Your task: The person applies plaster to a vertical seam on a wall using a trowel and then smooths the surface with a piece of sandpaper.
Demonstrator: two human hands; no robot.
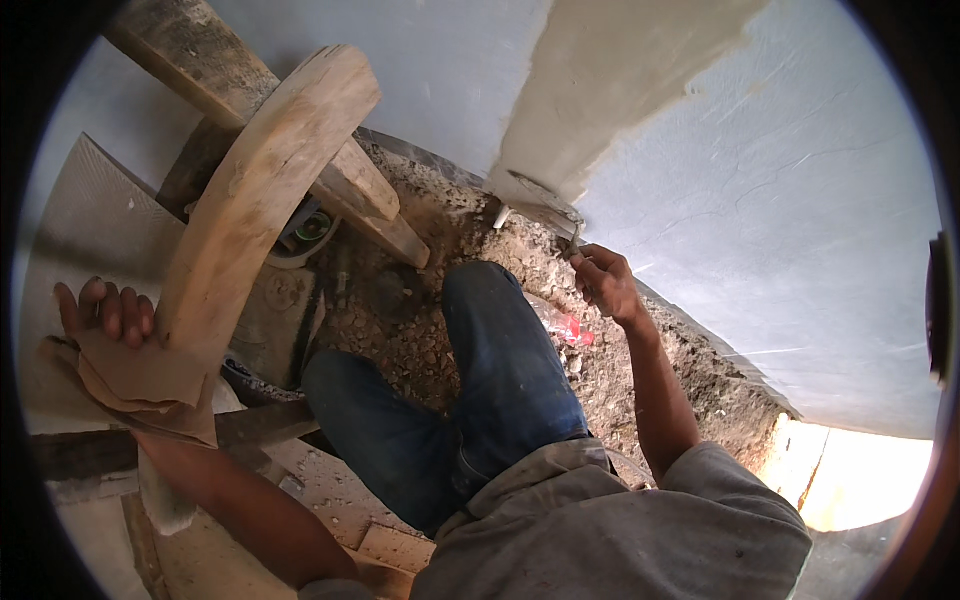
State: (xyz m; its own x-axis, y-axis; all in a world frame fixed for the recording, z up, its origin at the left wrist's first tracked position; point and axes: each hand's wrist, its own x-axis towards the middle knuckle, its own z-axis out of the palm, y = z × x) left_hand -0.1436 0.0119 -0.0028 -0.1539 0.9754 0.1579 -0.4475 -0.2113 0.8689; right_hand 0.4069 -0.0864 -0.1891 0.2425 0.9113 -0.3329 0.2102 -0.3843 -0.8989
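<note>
My right hand (600,275) grips a metal trowel (540,200) by its handle, its flat blade against the lower edge of the wall, where a damp beige band (600,70) runs up the grey surface. At the left, my left hand (105,315) holds loose sheets of brown paper (150,385), which hide the palm; its curled fingertips show above them, beside a curved wooden plank (260,190). The plank lies across other timber pieces (195,60), with a round dark object with green inside (305,232) partly hidden behind it.
My bent knees (490,360) are over rubble ground (400,330). A crumpled plastic bottle with red label (565,325) lies beside my right knee. A dark beam (260,425) crosses at lower left. A board (75,220) leans at the left; a bright opening (860,475) shows at lower right.
</note>
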